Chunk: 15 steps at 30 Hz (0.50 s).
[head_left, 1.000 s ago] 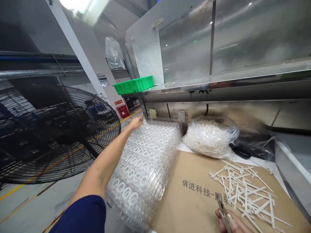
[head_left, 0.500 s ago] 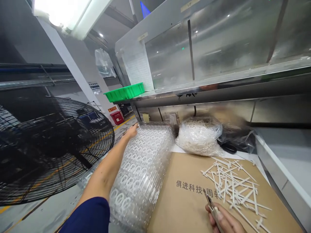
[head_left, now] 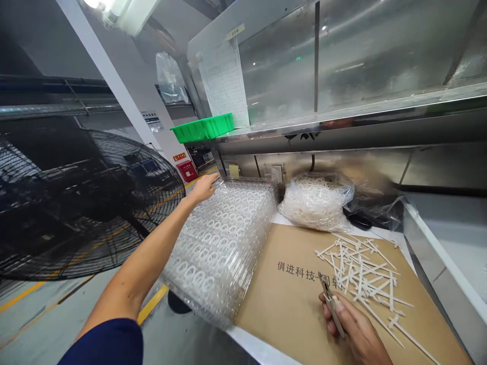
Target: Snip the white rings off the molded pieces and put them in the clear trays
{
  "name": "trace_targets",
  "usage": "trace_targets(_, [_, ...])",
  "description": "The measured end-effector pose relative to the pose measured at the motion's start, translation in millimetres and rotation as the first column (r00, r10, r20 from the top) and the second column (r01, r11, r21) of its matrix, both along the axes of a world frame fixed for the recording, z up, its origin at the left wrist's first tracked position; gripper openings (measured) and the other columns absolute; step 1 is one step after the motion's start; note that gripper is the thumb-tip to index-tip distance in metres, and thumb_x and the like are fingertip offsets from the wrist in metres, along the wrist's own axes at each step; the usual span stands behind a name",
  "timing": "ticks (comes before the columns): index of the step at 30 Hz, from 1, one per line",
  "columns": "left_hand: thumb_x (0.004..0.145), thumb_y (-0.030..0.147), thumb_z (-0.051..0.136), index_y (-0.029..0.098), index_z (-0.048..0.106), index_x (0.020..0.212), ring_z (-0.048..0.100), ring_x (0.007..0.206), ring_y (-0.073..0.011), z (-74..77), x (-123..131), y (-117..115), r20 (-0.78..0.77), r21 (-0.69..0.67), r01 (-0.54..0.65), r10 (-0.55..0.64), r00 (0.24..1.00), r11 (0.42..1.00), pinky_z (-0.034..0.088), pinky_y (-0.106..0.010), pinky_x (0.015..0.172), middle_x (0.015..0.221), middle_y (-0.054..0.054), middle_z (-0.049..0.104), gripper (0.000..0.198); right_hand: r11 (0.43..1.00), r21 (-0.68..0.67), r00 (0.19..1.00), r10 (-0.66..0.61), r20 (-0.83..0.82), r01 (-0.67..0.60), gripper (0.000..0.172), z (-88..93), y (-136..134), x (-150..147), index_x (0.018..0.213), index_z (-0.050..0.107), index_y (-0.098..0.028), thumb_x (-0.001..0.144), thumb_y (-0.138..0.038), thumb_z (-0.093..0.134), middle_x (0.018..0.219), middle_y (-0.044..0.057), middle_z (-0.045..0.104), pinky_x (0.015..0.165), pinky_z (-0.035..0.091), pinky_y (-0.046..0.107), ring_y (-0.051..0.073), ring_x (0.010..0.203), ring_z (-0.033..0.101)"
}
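Observation:
My left hand [head_left: 203, 188] stretches out to the far corner of a tall stack of transparent plastic trays [head_left: 218, 243] moulded with white rings, its fingers lying against the top edge. My right hand [head_left: 344, 324] grips a small metal-tipped hand tool [head_left: 333, 308], whose tip sits just above a printed cardboard sheet [head_left: 281, 304]. Beside the tip lies a loose heap of white plastic strips [head_left: 361, 271]. Behind the heap, a transparent bag of white rings [head_left: 315, 203] rests against the steel wall.
A green plastic tray [head_left: 202, 128] sits on the steel ledge overhead. A large black floor fan [head_left: 91, 203] stands left of the stack. Dark plastic wrap [head_left: 375, 213] lies right of the bag. Below the stack is a floor with yellow lines.
My right hand has risen from the lower frame edge, bringing the tool nearer the white strips. My left arm stays stretched to the stack, and the whole view has shifted slightly.

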<state>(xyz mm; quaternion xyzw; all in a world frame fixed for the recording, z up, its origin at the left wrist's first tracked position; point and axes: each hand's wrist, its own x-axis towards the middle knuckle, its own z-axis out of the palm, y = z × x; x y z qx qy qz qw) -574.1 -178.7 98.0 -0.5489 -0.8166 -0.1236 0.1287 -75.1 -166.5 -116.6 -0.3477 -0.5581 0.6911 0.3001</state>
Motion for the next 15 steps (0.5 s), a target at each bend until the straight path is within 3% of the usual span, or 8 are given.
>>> trace_targets(3, [0.089,0.015,0.049,0.014,0.047,0.145,0.044,0.139,-0.0257,4.8,33,-39,-0.025,0.036,0.116,-0.115,0.993,0.993,0.031,-0.040,0.121,0.150,-0.010,0.051,0.056,0.999,0.042,1.000,0.020,-0.013,-0.019,0.055,-2.5,1,2,0.105,0.070,-0.017,0.089,-0.067,0.057,0.082,0.006,0.065,0.065,0.048,0.032,0.020,0.068,0.057])
trace_targets(6, [0.092,0.017,0.050,0.017,0.050,0.142,0.047,0.137,-0.0242,0.2,84,-92,-0.081,0.141,0.265,-0.255,0.963,0.954,0.034,-0.043,0.120,0.146,-0.009,0.054,0.050,0.995,0.074,0.998,0.062,-0.016,-0.061,0.053,-12.4,5,5,0.111,0.067,-0.016,0.091,-0.065,0.056,0.085,0.006,0.065,0.065,0.049,0.031,0.018,0.069,0.057])
trace_targets(10, [0.095,0.009,0.049,0.020,0.057,0.134,0.058,0.128,-0.0221,-17.3,185,-161,-0.143,0.389,0.397,-0.371,0.918,0.832,0.045,-0.043,0.113,0.134,-0.010,0.064,0.041,0.992,0.101,0.996,0.082,-0.034,-0.078,0.048,-24.0,10,7,0.116,0.064,-0.017,0.096,-0.059,0.053,0.088,0.004,0.063,0.064,0.048,0.028,0.016,0.069,0.057])
trace_targets(12, [0.094,0.004,0.047,0.019,0.061,0.127,0.063,0.121,-0.0217,-29.0,241,-188,-0.171,0.493,0.501,-0.486,0.857,0.711,0.053,-0.041,0.104,0.125,-0.010,0.069,0.038,0.988,0.126,0.994,0.099,-0.048,-0.093,0.046,-26.2,10,7,0.117,0.062,-0.016,0.097,-0.057,0.052,0.089,0.004,0.062,0.063,0.048,0.027,0.016,0.070,0.056])
trace_targets(14, [0.097,0.009,0.046,0.017,0.065,0.116,0.068,0.113,-0.0208,-41.5,293,-210,-0.203,0.494,0.643,-0.641,0.740,0.586,0.057,-0.037,0.099,0.116,-0.009,0.073,0.028,0.979,0.178,0.993,0.108,-0.047,-0.099,0.045,-26.0,11,7,0.117,0.062,-0.016,0.099,-0.056,0.049,0.089,0.005,0.061,0.063,0.048,0.028,0.016,0.070,0.056])
trace_targets(15, [0.098,0.011,0.049,0.020,0.066,0.111,0.070,0.108,-0.0183,-48.0,316,-219,-0.160,0.463,0.667,-0.685,0.710,0.584,0.057,-0.034,0.099,0.112,-0.005,0.075,0.024,0.970,0.220,0.994,0.108,-0.033,-0.098,0.045,-25.1,11,7,0.117,0.062,-0.016,0.100,-0.055,0.048,0.089,0.005,0.061,0.064,0.049,0.028,0.017,0.070,0.056])
